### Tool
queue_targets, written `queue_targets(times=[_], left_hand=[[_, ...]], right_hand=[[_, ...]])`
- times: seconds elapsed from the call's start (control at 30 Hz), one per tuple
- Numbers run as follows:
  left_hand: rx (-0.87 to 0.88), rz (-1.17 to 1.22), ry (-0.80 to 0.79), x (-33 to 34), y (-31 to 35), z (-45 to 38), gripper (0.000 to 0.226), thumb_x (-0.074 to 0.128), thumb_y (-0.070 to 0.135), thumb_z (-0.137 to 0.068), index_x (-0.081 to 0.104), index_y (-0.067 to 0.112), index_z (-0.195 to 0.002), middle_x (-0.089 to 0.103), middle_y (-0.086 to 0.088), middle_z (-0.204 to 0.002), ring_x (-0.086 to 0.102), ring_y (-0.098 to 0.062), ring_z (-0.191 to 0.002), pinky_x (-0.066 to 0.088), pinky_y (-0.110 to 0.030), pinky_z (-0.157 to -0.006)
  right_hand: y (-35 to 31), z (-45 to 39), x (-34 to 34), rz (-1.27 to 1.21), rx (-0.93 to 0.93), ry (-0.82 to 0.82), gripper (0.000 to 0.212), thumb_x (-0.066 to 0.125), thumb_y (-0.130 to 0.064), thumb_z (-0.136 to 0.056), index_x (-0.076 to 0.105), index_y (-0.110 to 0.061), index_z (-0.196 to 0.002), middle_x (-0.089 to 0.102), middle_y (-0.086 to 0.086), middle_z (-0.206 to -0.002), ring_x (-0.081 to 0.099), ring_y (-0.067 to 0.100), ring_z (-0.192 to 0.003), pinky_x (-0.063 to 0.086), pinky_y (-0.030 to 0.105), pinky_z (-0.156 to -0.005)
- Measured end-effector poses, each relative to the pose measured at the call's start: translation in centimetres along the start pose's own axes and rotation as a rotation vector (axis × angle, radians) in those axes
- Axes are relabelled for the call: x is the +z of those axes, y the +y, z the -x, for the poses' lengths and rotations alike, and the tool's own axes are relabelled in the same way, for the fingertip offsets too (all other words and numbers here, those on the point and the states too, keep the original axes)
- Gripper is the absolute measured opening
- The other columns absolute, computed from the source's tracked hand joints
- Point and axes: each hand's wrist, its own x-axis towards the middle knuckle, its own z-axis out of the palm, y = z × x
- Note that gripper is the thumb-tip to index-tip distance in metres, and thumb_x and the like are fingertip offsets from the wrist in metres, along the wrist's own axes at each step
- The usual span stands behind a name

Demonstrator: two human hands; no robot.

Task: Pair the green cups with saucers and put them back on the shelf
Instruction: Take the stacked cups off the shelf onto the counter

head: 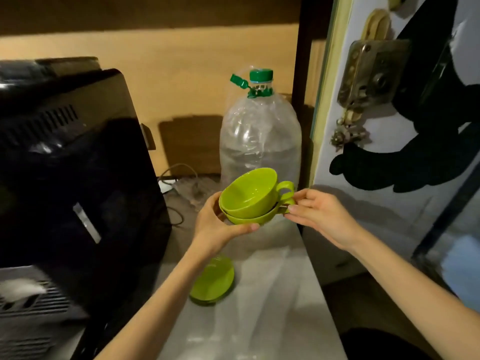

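1. Fingers: the left hand (220, 229) curls under and around the stacked cups, thumb on the near-left rim and fingers (249, 227) beneath the lower one. The right hand (319, 214) has its fingers bent only partway, the fingertips (292, 207) pinching the lower cup's handle.
2. Nearest the camera, a small stack of green saucers (213, 281) lies flat on the pale, glossy shelf surface (272, 294), under the left forearm.
3. The two green cups (249, 198) are held above that surface, nested, mouths tilted up and toward the camera, handles pointing right.
4. A dark appliance (72, 165) stands to the left; its type is unclear.
5. Behind the cups stands a large clear plastic bottle (259, 141) with a green cap, upright.
6. Farthest back, a tan wall; to the right, a white door (376, 152) with a brass lock.
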Motion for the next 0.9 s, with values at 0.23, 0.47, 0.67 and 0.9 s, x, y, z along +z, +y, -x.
queue_targets(times=[0.23,0.47,0.67,0.9], left_hand=[[-0.161,-0.173,-0.058,1.7,-7.4,3.4,0.108,0.083,0.046,-0.023,0.044,0.020,-0.121,0.060,0.004,-0.114,0.059,-0.012,-0.107,0.048,-0.024,-0.092],[-0.213,-0.313,-0.142,3.2,-10.7,4.2,0.109,0.081,0.047,-0.025,0.046,0.017,-0.124,0.061,0.007,-0.111,0.060,-0.013,-0.107,0.050,-0.029,-0.091],[-0.246,-0.372,-0.166,4.0,-12.3,4.1,0.106,0.090,0.030,-0.033,0.044,0.013,-0.128,0.061,-0.002,-0.122,0.052,-0.008,-0.106,0.035,-0.011,-0.079],[-0.257,-0.383,-0.178,5.0,-13.6,4.2,0.104,0.091,0.021,-0.040,0.041,0.010,-0.130,0.059,-0.007,-0.126,0.047,-0.007,-0.104,0.030,-0.006,-0.076]], right_hand=[[7.4,1.8,-1.5,0.269,0.128,0.046,0.020,0.069,0.005,-0.073,0.064,-0.014,-0.076,0.068,0.000,-0.069,0.063,-0.004,-0.062,0.050,0.011,-0.064],[13.9,2.5,-2.9,0.335,0.198,0.134,0.029,0.072,0.011,-0.066,0.061,-0.016,-0.068,0.069,-0.004,-0.063,0.060,-0.008,-0.059,0.047,0.014,-0.062],[17.1,2.1,-3.3,0.348,0.247,0.196,0.031,0.073,0.014,-0.063,0.064,-0.014,-0.072,0.067,-0.016,-0.052,0.061,-0.010,-0.056,0.049,0.010,-0.060],[18.0,2.1,-3.9,0.406,0.250,0.212,0.037,0.078,0.004,-0.061,0.066,-0.029,-0.069,0.069,-0.011,-0.067,0.059,-0.016,-0.059,0.049,0.009,-0.064]])
